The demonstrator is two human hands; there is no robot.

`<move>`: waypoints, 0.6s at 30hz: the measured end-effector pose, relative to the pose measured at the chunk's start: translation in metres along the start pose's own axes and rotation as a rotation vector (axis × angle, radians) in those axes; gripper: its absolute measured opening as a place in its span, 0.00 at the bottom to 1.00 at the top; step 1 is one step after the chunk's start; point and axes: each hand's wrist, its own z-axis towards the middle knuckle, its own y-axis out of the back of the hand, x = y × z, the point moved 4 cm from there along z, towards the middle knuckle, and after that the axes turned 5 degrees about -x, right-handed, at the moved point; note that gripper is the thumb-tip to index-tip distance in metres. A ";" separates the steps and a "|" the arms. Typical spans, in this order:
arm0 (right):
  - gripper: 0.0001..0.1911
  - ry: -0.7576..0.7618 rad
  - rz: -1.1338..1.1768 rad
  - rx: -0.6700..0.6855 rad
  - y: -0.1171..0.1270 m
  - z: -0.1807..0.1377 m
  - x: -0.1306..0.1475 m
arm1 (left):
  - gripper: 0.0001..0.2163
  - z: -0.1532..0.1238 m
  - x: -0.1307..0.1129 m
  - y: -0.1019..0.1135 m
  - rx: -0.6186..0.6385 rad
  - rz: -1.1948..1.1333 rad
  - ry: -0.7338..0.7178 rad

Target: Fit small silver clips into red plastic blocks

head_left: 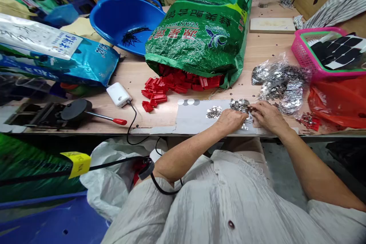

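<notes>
My left hand (pixel 231 119) and my right hand (pixel 264 114) rest close together on a grey sheet (pixel 191 120) at the front edge of the wooden table (pixel 137 74). Both have their fingers curled and pinched over a small heap of shiny metal pieces (pixel 239 104). What sits between the fingertips is too small to make out. A second small heap of metal pieces (pixel 214 112) lies just left of my left hand. A clear bag of the same silver parts (pixel 281 82) lies behind my right hand.
A green sack (pixel 206 26) spills red plastic parts (pixel 168 85) mid-table. Behind it to the left is a blue basin (pixel 126 19). A pink basket (pixel 328 51) and a red bag (pixel 340 101) are at the right. A white box with a cable (pixel 118 94) and a red-tipped lever tool (pixel 77 111) are at the left.
</notes>
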 end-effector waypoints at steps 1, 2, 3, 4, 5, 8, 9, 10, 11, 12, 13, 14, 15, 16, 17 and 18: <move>0.17 -0.002 0.010 0.010 -0.002 0.002 0.000 | 0.12 0.000 0.001 0.000 0.001 -0.007 0.007; 0.16 -0.004 0.027 0.014 -0.003 0.003 0.000 | 0.12 0.000 0.002 0.000 0.003 -0.015 0.016; 0.14 -0.009 0.046 0.012 -0.003 0.003 0.000 | 0.12 0.000 0.003 0.000 0.005 -0.021 0.027; 0.13 -0.017 0.064 0.006 -0.003 0.003 0.000 | 0.12 0.000 0.004 -0.001 0.007 -0.025 0.037; 0.12 -0.027 0.077 -0.001 -0.002 0.003 -0.001 | 0.12 0.001 0.005 -0.001 0.007 -0.028 0.045; 0.07 -0.064 0.095 -0.017 0.003 0.001 -0.001 | 0.12 0.004 0.005 -0.004 0.004 -0.045 0.067; 0.06 -0.071 0.100 -0.020 0.004 0.001 0.000 | 0.12 0.005 0.005 -0.005 0.004 -0.060 0.083; 0.05 -0.075 0.106 -0.024 0.005 0.001 0.000 | 0.13 0.006 0.005 -0.006 0.004 -0.082 0.104; 0.04 -0.076 0.113 -0.029 0.006 0.000 0.001 | 0.13 0.007 0.005 -0.007 0.004 -0.108 0.130; 0.03 -0.075 0.120 -0.037 0.006 -0.001 0.001 | 0.13 0.008 0.005 -0.007 0.004 -0.137 0.158; 0.03 -0.073 0.125 -0.047 0.007 -0.002 0.000 | 0.14 0.009 0.005 -0.007 0.003 -0.166 0.185; 0.03 -0.069 0.126 -0.059 0.007 -0.003 0.000 | 0.15 0.010 0.005 -0.007 0.004 -0.194 0.210; 0.03 -0.060 0.122 -0.071 0.006 -0.005 -0.001 | 0.15 0.011 0.006 -0.006 0.007 -0.219 0.231; 0.03 -0.047 0.111 -0.084 0.006 -0.008 -0.002 | 0.16 0.011 0.006 -0.005 0.015 -0.239 0.248; 0.04 -0.030 0.098 -0.094 0.006 -0.011 -0.002 | 0.16 0.012 0.006 -0.004 0.024 -0.255 0.262; 0.04 -0.010 0.084 -0.100 0.005 -0.014 -0.003 | 0.16 0.013 0.006 -0.004 0.033 -0.267 0.275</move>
